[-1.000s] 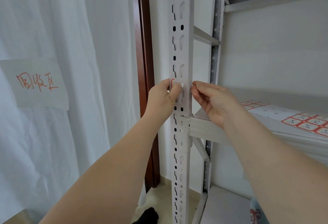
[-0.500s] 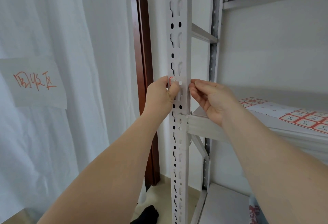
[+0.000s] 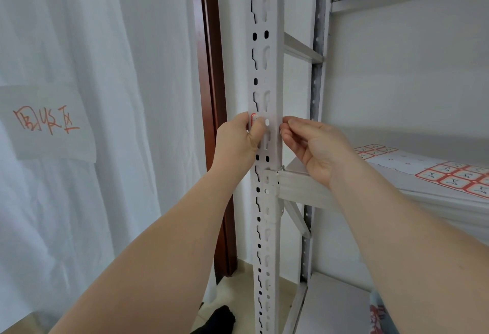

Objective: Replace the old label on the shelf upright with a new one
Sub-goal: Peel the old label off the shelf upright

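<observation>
The left hand [image 3: 238,143] grips the shelf upright [image 3: 266,69], thumb pinning the red-edged label [image 3: 254,118] to its front. The right hand [image 3: 315,148] pinches what seems the label's other end at the right edge, likely keeping it taut. Behind, a label sheet [image 3: 455,177] lies on the shelf [image 3: 304,185].

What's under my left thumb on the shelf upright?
A red-bordered label on the upright face. Only its upper left corner shows above the left hand thumb. The rest, including any writing, is covered.
</observation>
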